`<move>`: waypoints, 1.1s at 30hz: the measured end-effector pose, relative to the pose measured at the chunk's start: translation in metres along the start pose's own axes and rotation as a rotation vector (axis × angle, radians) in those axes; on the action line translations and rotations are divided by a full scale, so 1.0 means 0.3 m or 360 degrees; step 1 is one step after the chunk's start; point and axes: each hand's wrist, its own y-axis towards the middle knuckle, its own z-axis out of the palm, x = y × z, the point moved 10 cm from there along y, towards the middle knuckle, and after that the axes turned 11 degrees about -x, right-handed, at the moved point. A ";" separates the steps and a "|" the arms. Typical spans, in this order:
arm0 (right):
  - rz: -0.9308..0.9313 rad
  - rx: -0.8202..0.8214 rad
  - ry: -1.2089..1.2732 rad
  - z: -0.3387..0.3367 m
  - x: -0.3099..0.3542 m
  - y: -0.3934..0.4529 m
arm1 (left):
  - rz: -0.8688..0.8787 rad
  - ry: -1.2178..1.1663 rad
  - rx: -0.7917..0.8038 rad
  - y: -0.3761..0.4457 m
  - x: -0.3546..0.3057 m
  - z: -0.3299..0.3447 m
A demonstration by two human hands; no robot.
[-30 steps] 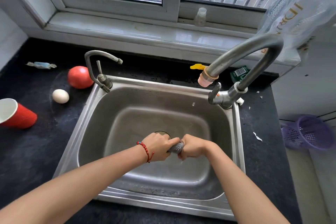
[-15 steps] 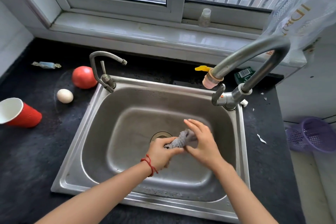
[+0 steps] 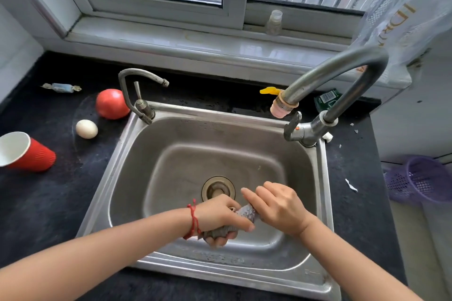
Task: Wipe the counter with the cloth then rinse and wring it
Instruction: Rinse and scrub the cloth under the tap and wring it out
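Observation:
A grey cloth [image 3: 246, 212] is twisted into a short roll over the steel sink [image 3: 122, 161], just in front of the drain [image 3: 218, 188]. My left hand [image 3: 221, 217], with a red string on the wrist, is closed around the cloth's near end. My right hand [image 3: 278, 205] grips the far end, its fingers partly stretched out over the roll. Most of the cloth is hidden inside both hands. The large tap [image 3: 337, 85] arches over the sink's right side and no water runs from it. The dark counter [image 3: 44, 203] surrounds the sink.
Left of the sink lie a tomato [image 3: 112, 103], an egg [image 3: 86, 129], a tipped red cup [image 3: 27, 153] and a wrapped sweet [image 3: 61, 87]. A small tap [image 3: 137, 95] stands at the sink's back left. A purple basket [image 3: 420, 182] sits low on the right.
Both hands gripped the cloth tight, then the right hand opened and shifted. Now both hands hold it again, lower and nearer the sink's front, with the cloth turned between them.

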 end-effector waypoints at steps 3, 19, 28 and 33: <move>-0.0050 0.0178 -0.0241 0.054 0.002 -0.009 | 0.0305 0.0528 -0.0450 0.058 -0.029 -0.071; 0.0972 0.1740 0.0320 0.461 -0.056 -0.256 | 0.0574 0.2002 -0.0749 0.261 -0.009 -0.163; 0.1403 0.1787 0.0639 0.466 -0.060 -0.303 | 0.0646 0.2204 -0.0678 0.256 -0.013 -0.150; 0.1477 0.1836 0.0678 0.458 -0.036 -0.313 | 0.0709 0.2272 -0.0641 0.237 -0.015 -0.138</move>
